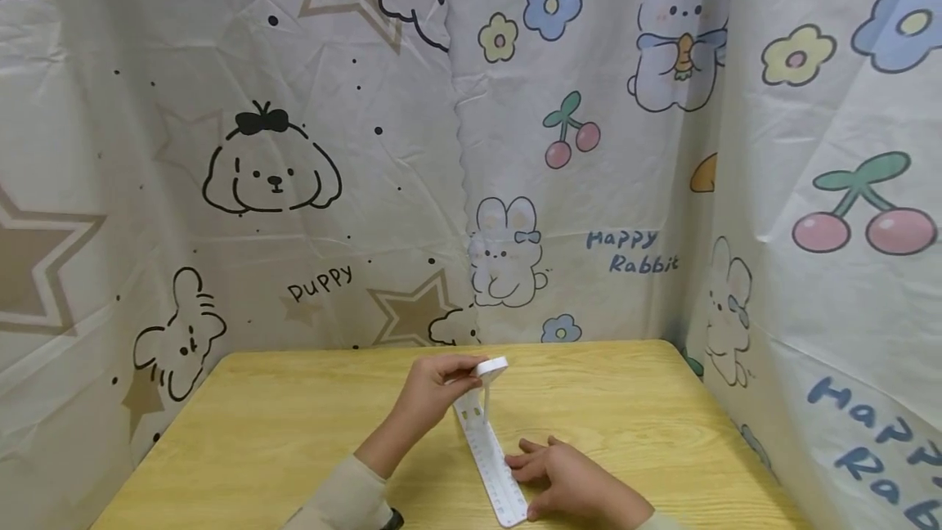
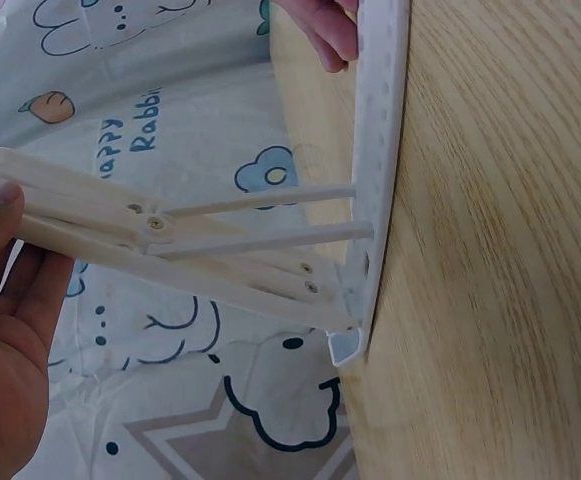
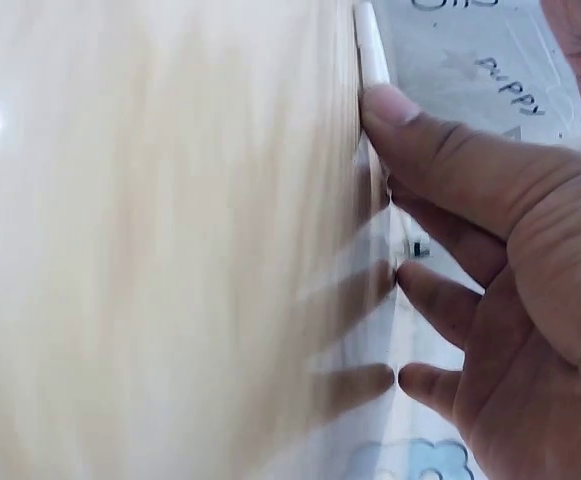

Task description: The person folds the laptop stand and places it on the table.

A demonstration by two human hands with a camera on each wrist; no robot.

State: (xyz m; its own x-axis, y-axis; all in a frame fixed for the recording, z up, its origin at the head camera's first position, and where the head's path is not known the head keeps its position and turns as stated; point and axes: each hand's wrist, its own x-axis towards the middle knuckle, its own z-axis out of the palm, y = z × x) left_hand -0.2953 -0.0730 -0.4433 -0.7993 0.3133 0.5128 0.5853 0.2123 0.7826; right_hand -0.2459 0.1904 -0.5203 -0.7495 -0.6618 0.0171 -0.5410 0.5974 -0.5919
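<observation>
A white hinged plastic folding stand (image 1: 489,460) lies with its long, perforated base strip on the wooden table. Its upper arm (image 2: 90,210) is raised at an angle from the hinge, and two thin struts (image 2: 270,202) link it to the base. My left hand (image 1: 434,387) pinches the free end of that arm, thumb on one face and fingers on the other. Low beside the near end of the base is my right hand (image 1: 562,477), its fingers spread and loosely bent. In the right wrist view its thumb (image 3: 400,105) rests against the strip, with other fingertips at the tabletop.
The wooden table (image 1: 625,399) reaches back to a printed fabric curtain (image 1: 397,186), which also hangs along both sides. A dark band (image 1: 393,518) shows at the left sleeve cuff.
</observation>
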